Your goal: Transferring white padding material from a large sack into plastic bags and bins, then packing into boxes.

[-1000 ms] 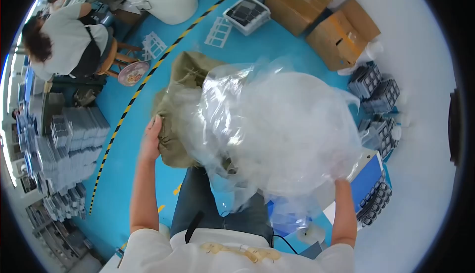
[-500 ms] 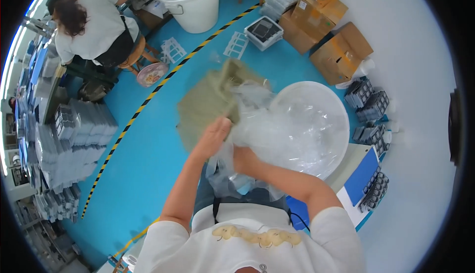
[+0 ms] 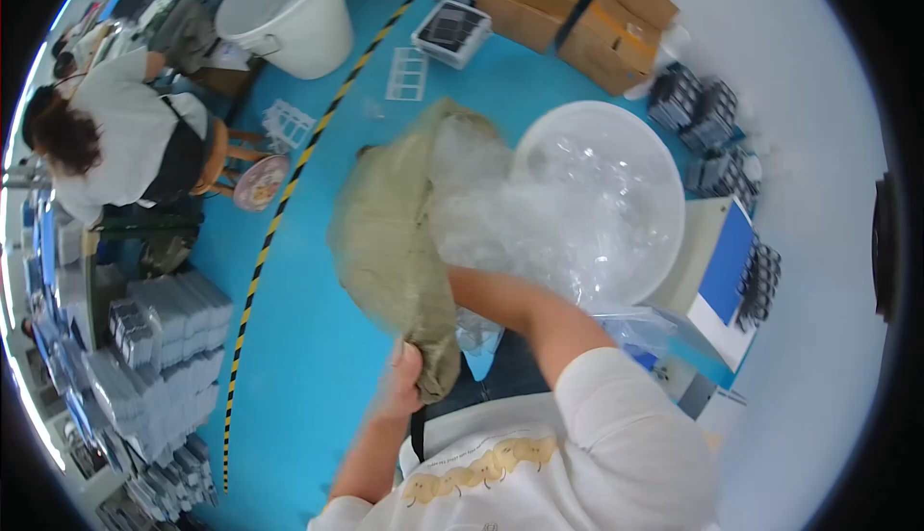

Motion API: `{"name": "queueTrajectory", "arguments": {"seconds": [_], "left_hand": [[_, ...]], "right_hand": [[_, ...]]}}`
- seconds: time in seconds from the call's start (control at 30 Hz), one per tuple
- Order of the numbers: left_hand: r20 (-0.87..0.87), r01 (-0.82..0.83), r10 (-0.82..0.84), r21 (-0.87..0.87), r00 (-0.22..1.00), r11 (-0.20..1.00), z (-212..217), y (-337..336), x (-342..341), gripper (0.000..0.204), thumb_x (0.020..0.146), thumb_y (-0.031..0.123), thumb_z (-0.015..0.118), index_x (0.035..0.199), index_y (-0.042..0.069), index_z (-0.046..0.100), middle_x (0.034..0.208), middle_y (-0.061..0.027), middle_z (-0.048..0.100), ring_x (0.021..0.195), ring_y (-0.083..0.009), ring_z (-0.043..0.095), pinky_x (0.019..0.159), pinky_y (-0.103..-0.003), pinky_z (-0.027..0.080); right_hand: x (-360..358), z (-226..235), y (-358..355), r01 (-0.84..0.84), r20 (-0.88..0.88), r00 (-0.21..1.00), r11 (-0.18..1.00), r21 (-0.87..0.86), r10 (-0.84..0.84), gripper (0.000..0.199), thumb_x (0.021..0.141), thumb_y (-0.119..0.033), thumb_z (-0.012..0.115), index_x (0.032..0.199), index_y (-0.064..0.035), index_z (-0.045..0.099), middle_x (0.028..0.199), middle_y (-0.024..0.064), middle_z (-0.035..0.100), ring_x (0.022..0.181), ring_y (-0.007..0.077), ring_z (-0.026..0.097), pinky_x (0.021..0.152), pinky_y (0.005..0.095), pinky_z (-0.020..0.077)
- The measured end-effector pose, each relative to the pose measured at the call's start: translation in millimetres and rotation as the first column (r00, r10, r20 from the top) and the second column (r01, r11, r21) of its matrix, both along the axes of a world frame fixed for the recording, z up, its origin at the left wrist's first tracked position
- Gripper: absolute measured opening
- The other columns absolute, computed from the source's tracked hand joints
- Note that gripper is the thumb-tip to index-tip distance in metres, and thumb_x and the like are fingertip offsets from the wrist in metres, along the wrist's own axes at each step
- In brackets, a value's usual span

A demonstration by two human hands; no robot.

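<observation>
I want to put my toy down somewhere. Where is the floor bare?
Bare blue floor lies between the striped floor line and the olive sack. Crowded: stacked trays on the left, cardboard boxes at the top, the white tub on the right.

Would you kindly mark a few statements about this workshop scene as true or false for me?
1. The left hand grips the lower edge of the olive-green sack. True.
2. The right hand is in plain view above the sack. False: the right forearm runs behind the sack into the clear plastic wrap, and the hand itself is hidden.
3. The round white tub beside the sack holds clear plastic. True.
4. The floor is red. False: it is bright blue, with a yellow-and-black striped line across it.
5. A seated person is at work to the left. True.
</observation>
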State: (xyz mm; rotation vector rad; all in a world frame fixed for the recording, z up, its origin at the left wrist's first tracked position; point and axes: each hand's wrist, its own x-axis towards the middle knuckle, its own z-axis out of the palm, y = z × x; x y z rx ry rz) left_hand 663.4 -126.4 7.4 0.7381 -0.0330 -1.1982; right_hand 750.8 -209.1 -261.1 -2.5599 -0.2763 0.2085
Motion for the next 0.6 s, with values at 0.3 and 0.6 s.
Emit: {"name": "queueTrajectory", "arguments": {"seconds": [0.3, 0.6], "left_hand": [[0.163, -0.047, -0.001, 0.289, 0.987, 0.956, -14, -27, 9, 0.041, 0.097, 0.023, 0.038, 0.134, 0.006, 0.032, 0.123, -0.0062, 0.049, 0.105, -0.0165, 0.053, 0.087, -0.031, 0.046], [0.584, -0.121, -0.241, 0.511, 0.775, 0.851, -50, -107, 0, 0.039, 0.097, 0.024, 0.041, 0.126, -0.002, 0.041, 0.114, -0.0066, 0.052, 0.098, -0.0133, 0.049, 0.085, -0.025, 0.040]], "right_hand": [[-140, 148, -62, 0.298, -0.315, 0.944, -0.158, 0.941, -0.095, 0.039, 0.080, -0.023, 0.054, 0.118, -0.0147, 0.055, 0.127, 0.0113, 0.047, 0.117, 0.0255, 0.045, 0.096, 0.0374, 0.0353], [-424, 160, -271, 0.955, -0.377, 0.185, 0.256, -0.149, -0.907, 0.082, 0.066, -0.036, 0.078, 0.128, -0.0011, 0.038, 0.126, 0.0195, 0.045, 0.109, 0.0286, 0.051, 0.089, 0.0347, 0.0432]]}}
